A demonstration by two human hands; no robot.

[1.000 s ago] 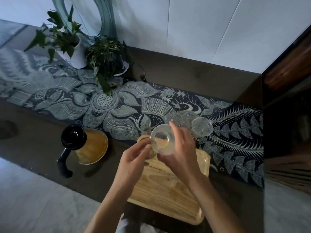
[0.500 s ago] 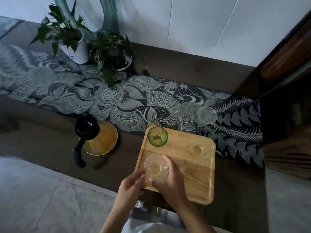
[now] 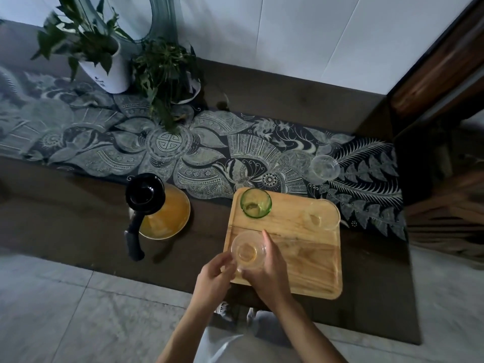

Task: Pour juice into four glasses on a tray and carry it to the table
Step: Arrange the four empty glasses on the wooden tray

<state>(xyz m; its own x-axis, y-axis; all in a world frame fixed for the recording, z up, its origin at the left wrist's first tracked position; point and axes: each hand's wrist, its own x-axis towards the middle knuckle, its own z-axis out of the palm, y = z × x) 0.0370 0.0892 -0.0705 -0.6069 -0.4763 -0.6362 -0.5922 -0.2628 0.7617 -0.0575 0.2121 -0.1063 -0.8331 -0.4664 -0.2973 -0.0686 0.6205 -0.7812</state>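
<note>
A wooden tray (image 3: 306,260) lies on a dark counter. On its near left corner stands a clear glass (image 3: 248,251), and my right hand (image 3: 269,268) wraps around its right side. My left hand (image 3: 214,277) touches the same glass from the left with its fingertips. A green glass (image 3: 256,203) stands at the tray's far left corner and another clear glass (image 3: 322,214) at its far right. A further clear glass (image 3: 324,167) stands off the tray on the patterned cloth. A glass jug of orange juice (image 3: 163,214) with a black lid and handle stands left of the tray.
A dark patterned runner (image 3: 183,150) covers the back of the counter. Two potted plants (image 3: 110,56) stand at the back left by the white wall. Dark wooden furniture (image 3: 442,158) rises at the right. Pale floor tiles (image 3: 65,310) run along the counter's near edge.
One second ago both hands held the clear glass raised over the tray's far end. It has come down to the tray's near left corner, where both hands stay on it.
</note>
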